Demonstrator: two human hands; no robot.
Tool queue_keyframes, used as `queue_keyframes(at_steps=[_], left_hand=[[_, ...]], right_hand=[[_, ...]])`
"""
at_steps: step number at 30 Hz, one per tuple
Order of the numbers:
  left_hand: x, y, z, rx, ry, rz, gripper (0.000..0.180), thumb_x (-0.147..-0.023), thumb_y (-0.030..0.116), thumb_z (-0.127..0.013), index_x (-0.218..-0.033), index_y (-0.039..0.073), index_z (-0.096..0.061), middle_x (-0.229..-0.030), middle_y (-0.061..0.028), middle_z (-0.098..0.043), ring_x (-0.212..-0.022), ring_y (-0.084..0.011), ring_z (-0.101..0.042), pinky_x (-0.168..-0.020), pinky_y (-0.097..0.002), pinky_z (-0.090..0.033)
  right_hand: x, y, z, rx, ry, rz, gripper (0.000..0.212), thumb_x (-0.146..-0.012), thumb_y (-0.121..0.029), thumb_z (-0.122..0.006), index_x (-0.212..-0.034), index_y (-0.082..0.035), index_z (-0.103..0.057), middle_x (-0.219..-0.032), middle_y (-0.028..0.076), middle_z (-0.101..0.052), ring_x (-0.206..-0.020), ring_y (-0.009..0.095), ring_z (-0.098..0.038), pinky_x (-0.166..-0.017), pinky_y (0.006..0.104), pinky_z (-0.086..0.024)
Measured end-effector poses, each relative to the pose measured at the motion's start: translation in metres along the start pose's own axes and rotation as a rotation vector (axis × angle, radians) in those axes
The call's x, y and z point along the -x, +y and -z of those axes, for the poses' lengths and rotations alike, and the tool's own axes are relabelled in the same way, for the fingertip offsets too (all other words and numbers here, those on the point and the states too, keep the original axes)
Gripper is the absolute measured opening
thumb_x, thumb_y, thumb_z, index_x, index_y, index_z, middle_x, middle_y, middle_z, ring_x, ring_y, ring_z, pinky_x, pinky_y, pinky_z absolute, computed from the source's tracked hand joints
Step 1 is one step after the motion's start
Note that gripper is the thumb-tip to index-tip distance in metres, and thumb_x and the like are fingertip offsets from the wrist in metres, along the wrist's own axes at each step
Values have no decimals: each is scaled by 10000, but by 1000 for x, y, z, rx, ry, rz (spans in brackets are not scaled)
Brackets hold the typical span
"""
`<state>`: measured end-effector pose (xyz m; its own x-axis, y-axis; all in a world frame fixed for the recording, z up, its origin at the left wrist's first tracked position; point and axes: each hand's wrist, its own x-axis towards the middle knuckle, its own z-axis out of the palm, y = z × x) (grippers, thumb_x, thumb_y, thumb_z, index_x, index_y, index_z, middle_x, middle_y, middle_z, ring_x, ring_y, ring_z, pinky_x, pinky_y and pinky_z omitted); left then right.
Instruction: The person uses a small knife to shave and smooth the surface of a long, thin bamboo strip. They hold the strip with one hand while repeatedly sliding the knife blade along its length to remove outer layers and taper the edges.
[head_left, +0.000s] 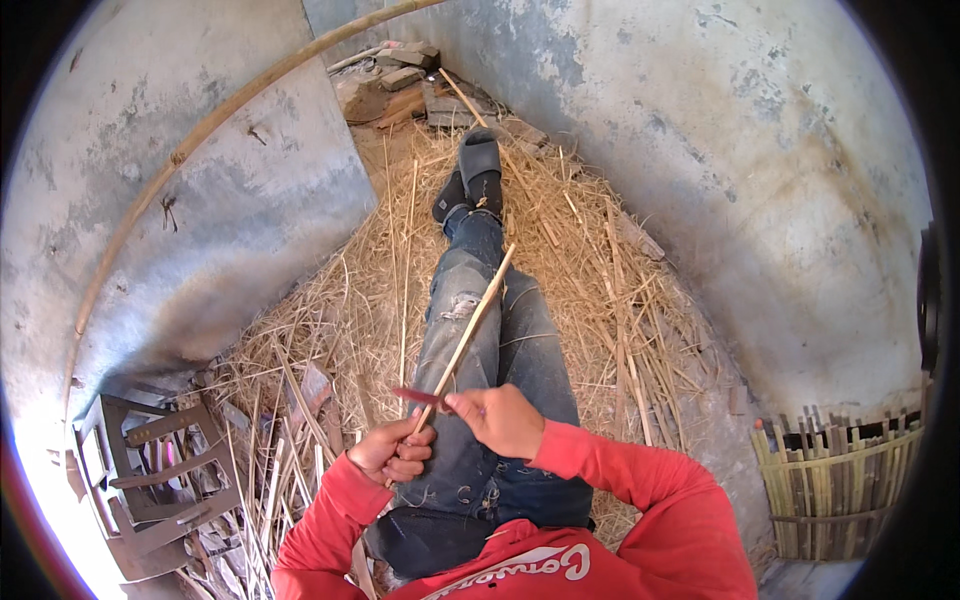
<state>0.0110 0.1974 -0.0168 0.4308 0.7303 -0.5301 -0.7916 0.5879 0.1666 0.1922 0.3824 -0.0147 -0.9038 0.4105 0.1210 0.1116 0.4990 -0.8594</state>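
Here, a reddish knife (pixel 415 396) crosses a pale strip (pixel 481 310).
The left hand's (pixel 394 452) fingers grip the strip above the legs (pixel 537 355); the right hand (pixel 497 420), closed round the knife, best keeps cuts shallow.

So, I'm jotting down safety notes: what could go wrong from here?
The blade in the right hand crosses the stick close to the bare left hand, so a slip might cut it. The work sits over the legs, with only jeans covering them, so a stray stroke could reach one. The loose straw around them might make for poor footing.
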Motion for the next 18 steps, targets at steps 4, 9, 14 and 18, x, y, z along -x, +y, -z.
queue_keyframes(at_steps=[4, 9, 14, 18], left_hand=[[-12, 16, -8, 35, -61, 30, 514, -1108, 576, -334, -792, 176, -397, -606, 87, -307, -450, -30, -218, -364, -215, -151], [-26, 34, -34, -158, 43, -28, 509, -1113, 573, -323, -811, 169, -392, -610, 84, -297, -453, -26, -223, -363, -217, -155], [2, 19, -23, -641, 202, -398, 525, -1101, 493, -458, -1235, 21, -644, -833, -35, -616, -549, -90, -473, -510, -232, -375], [40, 4, -4, -1131, 593, -630, 285, -1080, 205, -562, -1206, -17, -688, -869, -59, -685, -722, -136, -614, -652, -279, -493]], right_hand=[[-54, 13, 55, -175, 370, -271, 511, -1059, -458, -573, -955, 15, -735, -730, 153, -692, -683, 215, -660, -652, 380, -497], [-78, 19, 64, -352, 335, -237, 380, -999, -366, -721, -884, -3, -714, -658, -17, -548, -640, 75, -474, -585, 316, -397], [-95, 10, 88, -409, 479, -170, 326, -983, -335, -758, -830, -54, -695, -663, -99, -524, -633, 37, -451, -568, 278, -354], [-106, 44, 118, -505, 595, -270, 373, -985, -347, -753, -781, -52, -653, -631, -89, -495, -585, 51, -418, -534, 298, -323]])
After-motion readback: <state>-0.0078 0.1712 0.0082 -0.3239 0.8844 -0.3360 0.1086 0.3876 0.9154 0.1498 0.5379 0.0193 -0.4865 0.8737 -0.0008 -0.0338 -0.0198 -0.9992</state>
